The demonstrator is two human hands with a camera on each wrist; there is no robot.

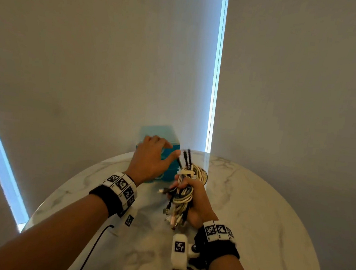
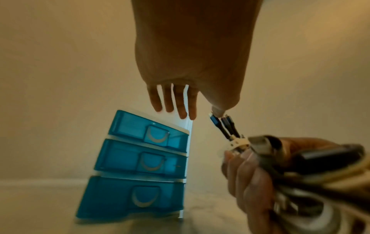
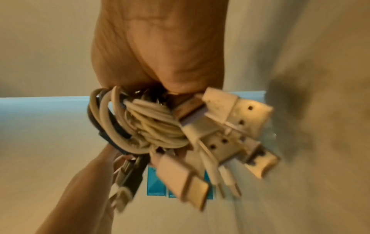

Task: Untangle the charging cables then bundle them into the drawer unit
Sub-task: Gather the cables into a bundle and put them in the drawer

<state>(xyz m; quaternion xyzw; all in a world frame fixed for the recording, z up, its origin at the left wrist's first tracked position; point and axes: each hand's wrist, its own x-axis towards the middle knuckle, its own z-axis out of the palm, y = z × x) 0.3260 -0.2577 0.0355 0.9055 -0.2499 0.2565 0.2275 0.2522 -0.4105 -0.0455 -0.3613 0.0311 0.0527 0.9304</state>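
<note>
A blue drawer unit (image 1: 173,144) with three drawers, all closed (image 2: 140,159), stands at the far edge of the table. My left hand (image 1: 160,152) is spread over its top front with straight fingers (image 2: 180,109); whether it touches the unit I cannot tell. Just to the right, my right hand (image 1: 197,203) grips a thick bundle of white and black charging cables (image 1: 184,192) above the table. Black plugs (image 2: 226,125) stick up beside my left thumb. In the right wrist view the coiled cables (image 3: 160,126) and several USB plugs (image 3: 240,117) hang from my fist.
The round white marble table (image 1: 269,207) ends close behind the drawer unit, with grey blinds (image 1: 114,64) right behind it. White wrist cameras (image 1: 179,253) and a black lead (image 1: 96,242) hang below my forearms.
</note>
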